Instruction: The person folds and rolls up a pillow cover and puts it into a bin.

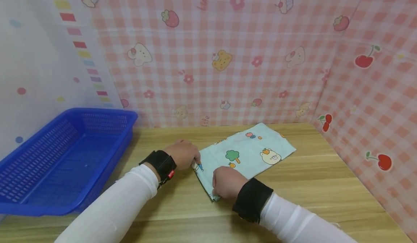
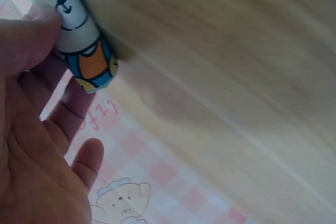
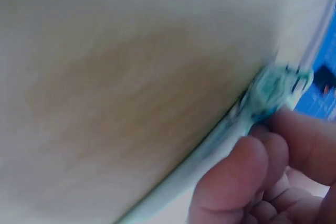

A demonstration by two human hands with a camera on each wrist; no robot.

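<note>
A mint-green cloth (image 1: 247, 150) printed with trees, fruit and animals lies folded into a long strip, slanting across the wooden table. At its left end, my left hand (image 1: 183, 154) pinches the far corner. The left wrist view has the thumb on top of the rolled fold (image 2: 79, 30), the fingers partly behind it. My right hand (image 1: 228, 182) holds the near corner of that same end, its fingers curled. Up close in the right wrist view, thumb and fingers pinch the bunched corner (image 3: 273, 90). The cloth's right end lies on the table, untouched by either hand.
A blue plastic basket (image 1: 125, 141) with perforated sides stands on the left, beside my left forearm. A pink checked covering (image 1: 202, 91) rises behind the wooden table (image 1: 312, 199) and along its right side.
</note>
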